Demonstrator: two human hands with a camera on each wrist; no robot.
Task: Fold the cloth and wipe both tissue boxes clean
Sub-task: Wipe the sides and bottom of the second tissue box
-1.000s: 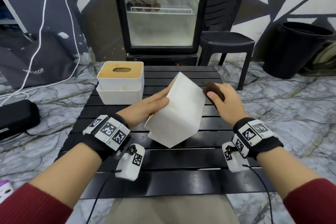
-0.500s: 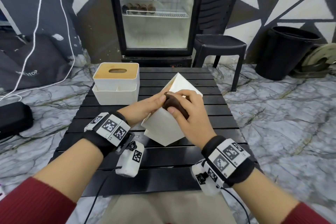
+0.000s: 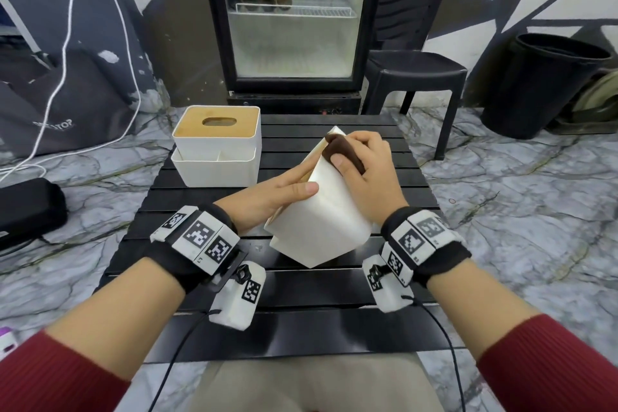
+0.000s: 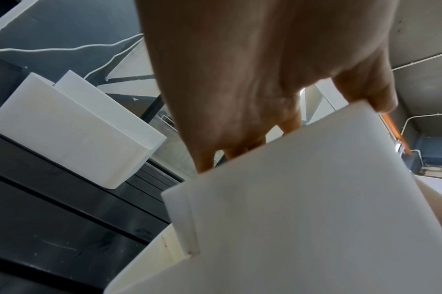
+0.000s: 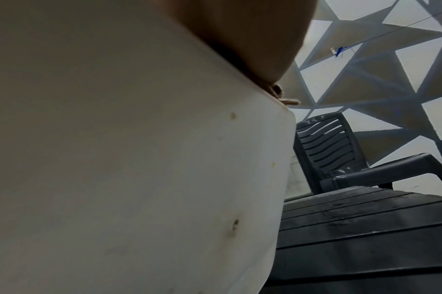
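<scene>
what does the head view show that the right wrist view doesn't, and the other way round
Only the head view shows the left hand gripping the tilted white box, the right hand pressing the brown cloth on it, and the second box with a wooden lid. Only the right wrist view shows small stains on the box side. Both show the tilted box, the black table and the dark chair.

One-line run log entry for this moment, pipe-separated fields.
phase: wiping first box | left hand: holds tilted tissue box | right hand: presses brown cloth on it | second tissue box: standing on table
</scene>
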